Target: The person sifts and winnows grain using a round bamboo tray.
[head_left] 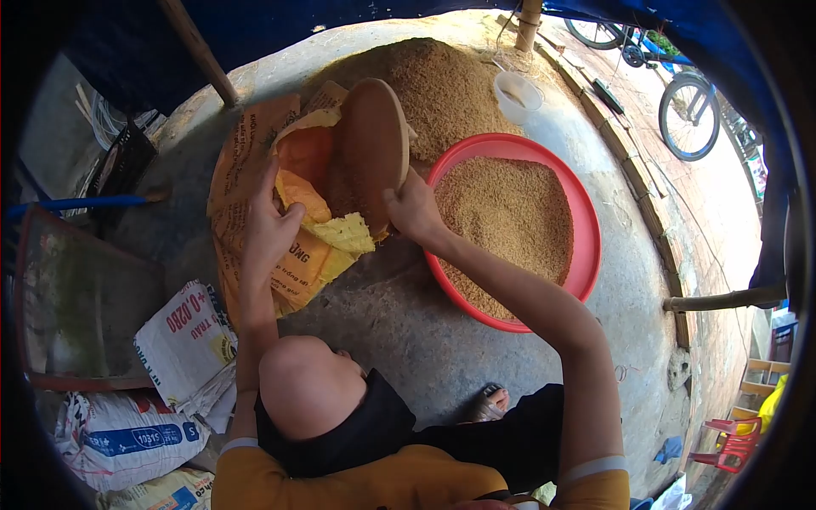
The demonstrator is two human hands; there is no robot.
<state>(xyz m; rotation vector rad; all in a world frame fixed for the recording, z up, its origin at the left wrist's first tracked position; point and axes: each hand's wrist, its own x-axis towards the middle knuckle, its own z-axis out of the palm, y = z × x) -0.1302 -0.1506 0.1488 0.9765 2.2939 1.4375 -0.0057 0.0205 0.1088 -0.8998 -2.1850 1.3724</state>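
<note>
Largest in my head feed is the grain heap (438, 98), piled on the floor toward the top. Closer to the person I have the yellow printed sack (293, 276), left of centre, its long axis running up and down the view and its mouth turned upward and right, showing an orange lining (299, 153). On the other side sits the round red tray (586, 255), holding loose grain (510, 208). Between sack and tray I see the shallow round basket (365, 144), tipped steeply on edge; its long visible axis points away from the person, the far end leaning slightly left, and its broad brown face is turned left to the sack's mouth. The right arm bends at the elbow, its forearm slanting across the tray, and the right hand (414, 208) is closed on the basket's near rim, thumb in sight, some fingers hidden from me. The left forearm rises nearly straight; the left hand (272, 223) spreads thumb and forefinger into a narrow V, with the sack's edge held between them. Smallest is a white tub (517, 96) beside the heap.
</note>
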